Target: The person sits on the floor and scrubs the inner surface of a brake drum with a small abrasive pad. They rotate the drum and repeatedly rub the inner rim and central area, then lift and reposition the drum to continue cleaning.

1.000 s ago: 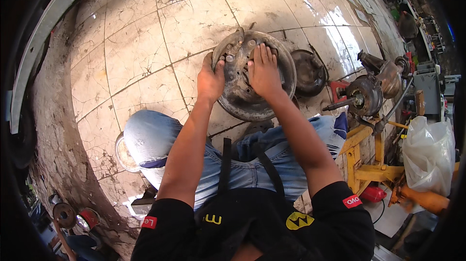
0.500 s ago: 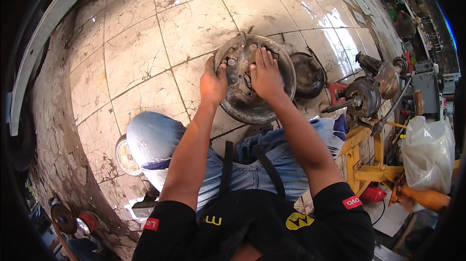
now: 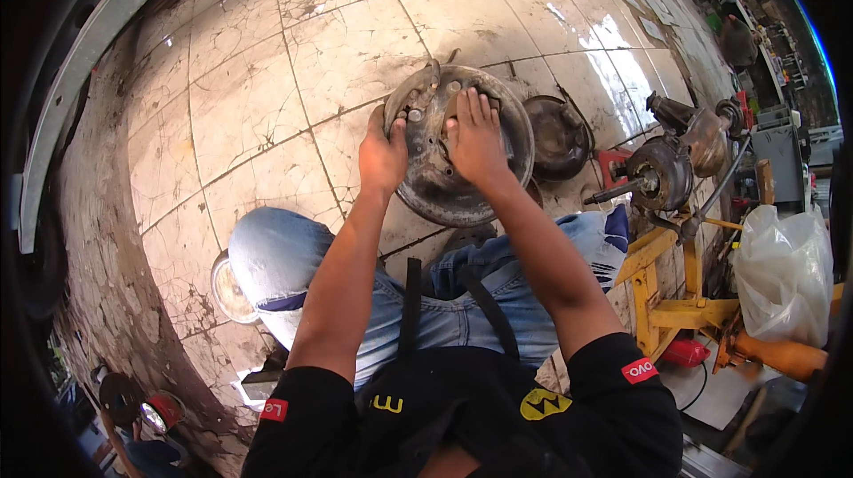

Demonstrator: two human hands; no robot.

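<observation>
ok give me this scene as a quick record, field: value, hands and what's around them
left hand: at the left rim of the round metal part, thumb on its upper face
right hand: laid over the part's upper face, fingers pointing away from the person
round metal part: worn, grimy, between the knees and the far floor
right of it: smaller dark round part
far right: translucent plastic bag
floor: cracked pale tiles

Arms (image 3: 342,274) extended, hands (image 3: 383,161) (image 3: 479,147) side by side
</observation>
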